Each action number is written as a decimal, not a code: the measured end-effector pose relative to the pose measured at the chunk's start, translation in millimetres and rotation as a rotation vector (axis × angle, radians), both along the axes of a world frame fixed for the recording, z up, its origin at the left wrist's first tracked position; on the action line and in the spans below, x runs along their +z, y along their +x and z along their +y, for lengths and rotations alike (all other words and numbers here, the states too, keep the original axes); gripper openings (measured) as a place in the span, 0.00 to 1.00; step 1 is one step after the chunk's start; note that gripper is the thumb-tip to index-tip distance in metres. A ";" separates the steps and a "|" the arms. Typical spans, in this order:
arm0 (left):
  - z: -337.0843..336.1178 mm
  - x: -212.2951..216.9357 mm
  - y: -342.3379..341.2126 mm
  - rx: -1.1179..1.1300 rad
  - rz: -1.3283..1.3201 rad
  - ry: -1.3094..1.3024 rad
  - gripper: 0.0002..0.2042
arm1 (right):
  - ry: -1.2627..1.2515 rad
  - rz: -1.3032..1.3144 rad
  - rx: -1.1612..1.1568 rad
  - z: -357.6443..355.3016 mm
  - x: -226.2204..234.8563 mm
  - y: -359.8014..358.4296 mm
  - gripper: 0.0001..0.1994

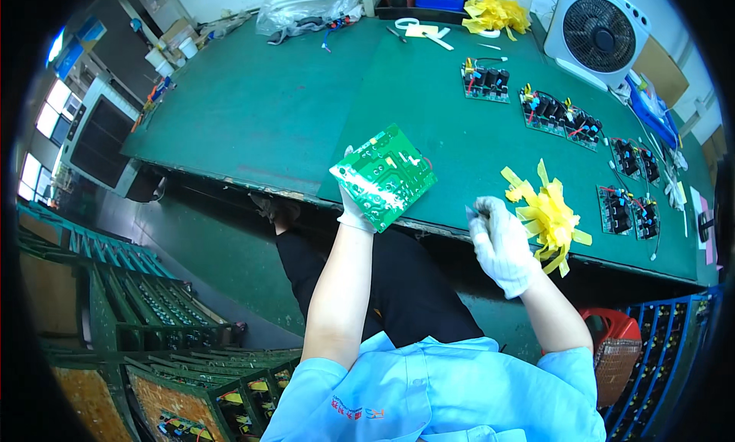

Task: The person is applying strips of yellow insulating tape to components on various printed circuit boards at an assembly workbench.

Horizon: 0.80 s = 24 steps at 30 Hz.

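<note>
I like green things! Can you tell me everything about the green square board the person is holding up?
The green circuit board is a flat, roughly square card, bright green with pale silvery lines and dots across the side facing the camera. It looks stiff, like hard plastic. It is turned cornerwise like a diamond and raised over the near edge of the green table. The left hand, in a white glove, grips its lower left edge from behind. The gloved right hand is close by but apart from it.
</note>
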<state>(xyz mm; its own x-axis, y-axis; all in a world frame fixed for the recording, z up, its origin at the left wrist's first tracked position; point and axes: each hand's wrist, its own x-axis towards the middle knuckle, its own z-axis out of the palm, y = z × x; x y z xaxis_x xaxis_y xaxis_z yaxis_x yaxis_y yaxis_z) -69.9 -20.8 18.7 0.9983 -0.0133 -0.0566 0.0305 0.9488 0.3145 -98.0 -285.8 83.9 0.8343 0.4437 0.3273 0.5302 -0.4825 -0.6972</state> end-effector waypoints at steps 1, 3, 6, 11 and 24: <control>-1.7 -5.4 2.1 -0.036 0.007 -0.019 0.31 | -0.008 0.008 -0.007 7.9 -6.9 3.5 0.12; -6.2 -7.5 4.8 -0.184 -0.059 -0.059 0.32 | 0.180 -0.017 -0.048 24.0 -27.0 11.8 0.12; -2.3 -24.5 10.5 -0.273 0.064 -0.051 0.33 | 0.197 -0.161 -0.021 44.8 -43.7 27.4 0.12; 0.5 -27.5 11.4 -0.418 -0.044 -0.192 0.34 | 0.135 -0.228 -0.047 70.9 -69.5 31.5 0.14; 6.2 -37.2 12.1 -0.258 0.048 -0.082 0.32 | 0.183 -0.394 -0.076 86.8 -90.5 35.5 0.16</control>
<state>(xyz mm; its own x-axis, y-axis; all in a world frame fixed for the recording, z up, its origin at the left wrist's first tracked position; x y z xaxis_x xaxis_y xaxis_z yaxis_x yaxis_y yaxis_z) -57.7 -14.5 -18.5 0.9574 -0.2734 -0.0924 0.2877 0.9300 0.2289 -62.5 -198.9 -6.6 0.6579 0.2912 0.6945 0.7406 -0.4176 -0.5264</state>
